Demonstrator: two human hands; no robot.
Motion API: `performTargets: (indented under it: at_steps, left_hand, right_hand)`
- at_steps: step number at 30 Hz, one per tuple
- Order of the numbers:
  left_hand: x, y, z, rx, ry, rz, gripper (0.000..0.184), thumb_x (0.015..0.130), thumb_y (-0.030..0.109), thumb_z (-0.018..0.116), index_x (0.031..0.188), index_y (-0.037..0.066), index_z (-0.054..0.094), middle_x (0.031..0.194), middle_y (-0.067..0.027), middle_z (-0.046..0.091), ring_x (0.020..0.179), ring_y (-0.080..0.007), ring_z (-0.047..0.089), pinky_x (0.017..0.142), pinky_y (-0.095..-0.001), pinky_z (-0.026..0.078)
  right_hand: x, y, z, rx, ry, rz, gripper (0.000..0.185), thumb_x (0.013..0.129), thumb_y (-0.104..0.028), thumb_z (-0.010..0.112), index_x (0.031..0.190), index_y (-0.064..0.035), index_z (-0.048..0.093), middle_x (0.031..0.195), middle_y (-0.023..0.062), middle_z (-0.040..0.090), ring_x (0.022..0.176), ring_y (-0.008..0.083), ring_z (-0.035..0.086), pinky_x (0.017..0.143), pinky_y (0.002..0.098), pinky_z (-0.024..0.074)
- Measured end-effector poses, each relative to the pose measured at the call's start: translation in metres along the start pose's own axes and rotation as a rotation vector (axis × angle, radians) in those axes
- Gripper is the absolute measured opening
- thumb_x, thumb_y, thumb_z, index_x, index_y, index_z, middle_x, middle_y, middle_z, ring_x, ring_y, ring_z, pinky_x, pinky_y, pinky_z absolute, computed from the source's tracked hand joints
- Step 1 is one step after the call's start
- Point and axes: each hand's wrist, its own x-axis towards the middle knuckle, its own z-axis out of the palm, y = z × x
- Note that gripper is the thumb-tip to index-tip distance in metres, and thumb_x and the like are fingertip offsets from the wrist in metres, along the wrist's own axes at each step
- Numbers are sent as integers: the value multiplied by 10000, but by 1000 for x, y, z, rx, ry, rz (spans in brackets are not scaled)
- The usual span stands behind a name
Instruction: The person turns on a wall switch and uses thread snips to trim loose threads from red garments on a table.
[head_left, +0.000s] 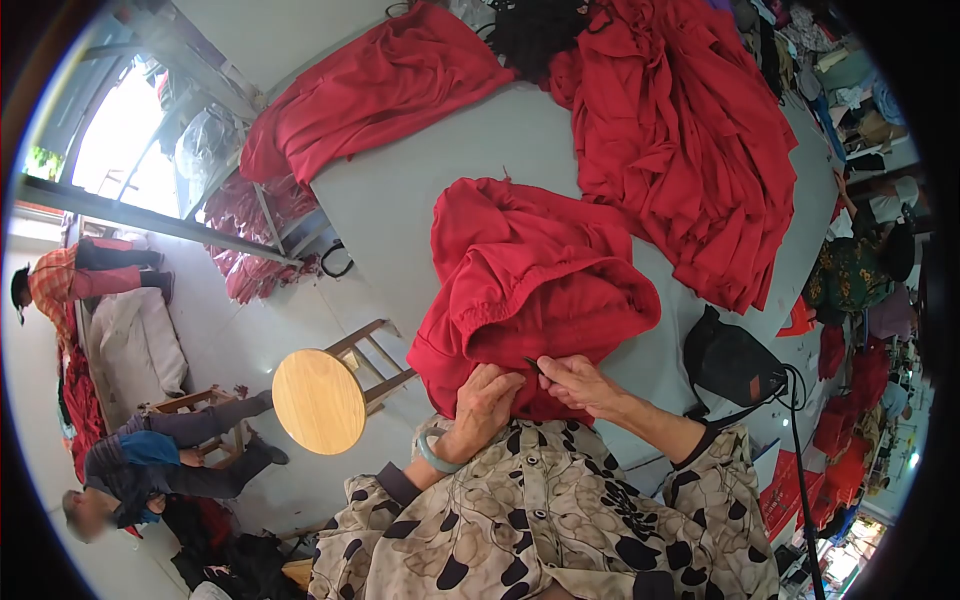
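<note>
A red garment (535,245) with a gathered, elastic-looking waistband lies in front of me, its opening turned towards me. At its near edge my left hand (487,402), with a pale bangle on the wrist, has its fingers closed on the red fabric. Just to the right, my right hand (582,387) is closed around a small dark tool (533,366), whose pointed end sticks out towards the garment's edge. The tool's exact kind is hidden by the fingers.
The grey table (490,145) carries a long red fabric pile (380,85), a larger red heap (680,160) and a black bag (735,358) with a cord. A round wooden stool (318,400) stands at left. Two people are beyond it, and more people and clothing are at right.
</note>
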Motion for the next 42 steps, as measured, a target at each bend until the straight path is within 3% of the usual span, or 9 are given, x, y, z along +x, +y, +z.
performTargets:
  at_steps: [8, 12, 14, 17, 20, 26, 36, 38, 42]
  left_hand:
    - [-2, 15, -3, -80, -79, -367, 88, 752, 38, 662, 820, -5, 628, 729, -142, 603, 645, -309, 578, 568, -349, 458]
    - [-2, 18, 2, -2, -125, -311, 101, 771, 64, 659, 825, -7, 612, 686, -142, 585, 587, -261, 572, 546, -323, 450]
    - [1, 28, -1, -201, -176, -540, 112, 806, 83, 649, 841, -8, 593, 651, -97, 579, 561, -171, 556, 524, -284, 433]
    - [-12, 11, 2, -497, -136, -662, 114, 843, 100, 632, 850, 1, 574, 642, -38, 574, 540, -101, 511, 505, -238, 407]
    - [-13, 12, -5, -923, -106, -974, 105, 866, 108, 618, 849, 19, 567, 660, -9, 578, 523, -90, 498, 498, -218, 406]
    - [-12, 10, -8, -1190, -103, -1174, 69, 871, 81, 608, 868, 29, 562, 690, -32, 577, 553, -108, 521, 509, -223, 417]
    - [-9, 29, -1, -792, -88, -721, 125, 878, 142, 616, 867, 26, 572, 669, 32, 543, 579, -35, 462, 521, -189, 375]
    - [-10, 30, -4, -700, -44, -674, 101, 874, 122, 621, 883, 30, 582, 697, 23, 556, 604, -43, 479, 542, -191, 395]
    - [-13, 29, -1, -667, 15, -638, 85, 870, 106, 618, 857, 29, 585, 698, 43, 540, 625, -28, 450, 551, -187, 372]
  right_hand:
    - [-14, 5, -16, 120, 228, -305, 458, 960, -450, 376, 878, -41, 565, 578, -62, 389, 435, 3, 280, 383, 166, 227]
    - [-13, 11, -15, 130, 195, -410, 392, 940, -397, 474, 957, -20, 581, 605, -53, 433, 468, 16, 351, 407, 171, 286]
    - [-9, 5, -5, -349, 412, -718, 253, 859, -217, 624, 1011, -19, 584, 727, -1, 560, 578, 69, 493, 490, 210, 404]
    - [-13, -5, 3, -694, 491, -811, 373, 762, -134, 698, 1093, -30, 561, 837, 70, 629, 687, 163, 604, 595, 274, 485]
    - [-3, 3, -2, -965, 519, -959, 473, 702, -128, 716, 1134, -49, 539, 872, 106, 629, 750, 225, 627, 623, 316, 505]
    - [4, 6, -8, -1165, 654, -1090, 563, 620, -118, 739, 1142, -66, 536, 805, 82, 609, 664, 255, 607, 556, 334, 502]
    - [-1, -6, 1, -756, 567, -1126, 338, 757, -145, 701, 1043, -13, 578, 775, 98, 606, 623, 217, 597, 559, 323, 483]
    - [-4, -5, -1, -484, 381, -1005, 259, 902, -238, 560, 962, 11, 600, 710, 20, 588, 581, 75, 519, 527, 254, 426]
    - [-21, -17, -9, -485, 192, -455, 431, 953, -362, 443, 887, 21, 627, 614, -8, 540, 533, 60, 468, 484, 237, 386]
